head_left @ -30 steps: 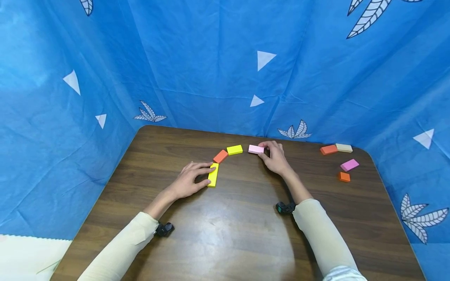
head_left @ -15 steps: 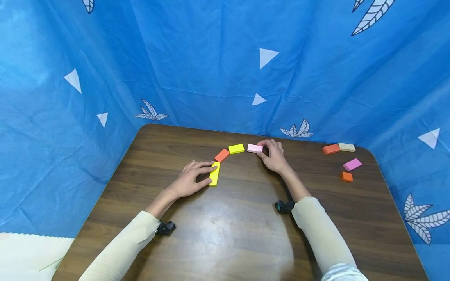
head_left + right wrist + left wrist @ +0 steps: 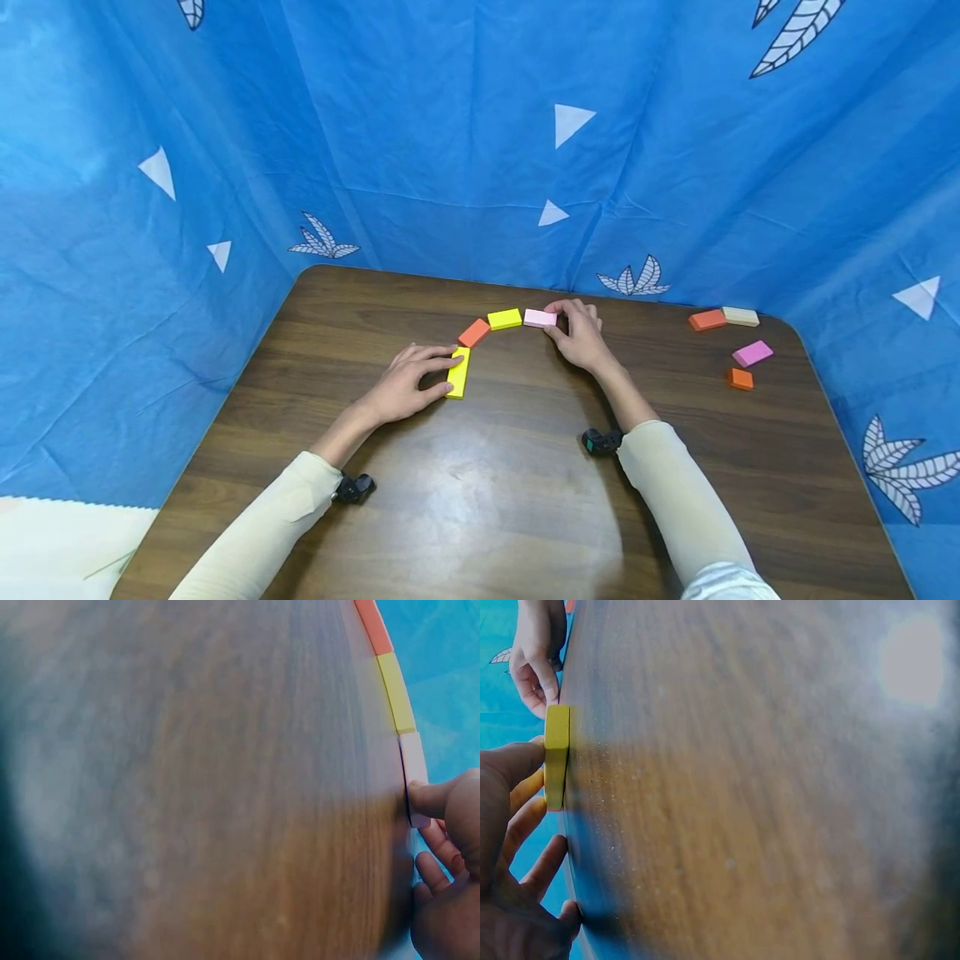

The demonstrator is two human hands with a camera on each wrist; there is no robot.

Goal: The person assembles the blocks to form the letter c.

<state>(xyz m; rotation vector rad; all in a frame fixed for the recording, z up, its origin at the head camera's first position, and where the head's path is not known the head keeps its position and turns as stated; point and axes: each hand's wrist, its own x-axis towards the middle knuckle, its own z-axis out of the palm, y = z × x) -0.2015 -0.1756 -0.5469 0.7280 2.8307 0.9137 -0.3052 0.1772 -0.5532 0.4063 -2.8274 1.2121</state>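
Note:
Between thumb and fingers, my left hand (image 3: 405,387) holds the long yellow block (image 3: 458,373), which lies flat on the wooden table. Its other fingers spread loosely in the left wrist view. My right hand (image 3: 581,335) pinches a pale pink block (image 3: 539,318) by its right end, thumb in front and fingers behind. The pink block's left end sits right at a second yellow block (image 3: 505,319). An orange-red block (image 3: 475,332) lies slanted between that block and the held yellow one. Together they form a curved line, also partly seen in the right wrist view.
At the table's (image 3: 480,517) far right lie an orange-red block (image 3: 707,320) beside a cream block (image 3: 740,317), a darker pink block (image 3: 752,353) and a small orange block (image 3: 740,379). A blue patterned cloth (image 3: 450,150) hangs behind and along the sides.
My right hand has slid the pale pink block left, closing the gap to the second yellow block. My left hand stays on its yellow block. The head view has shifted slightly.

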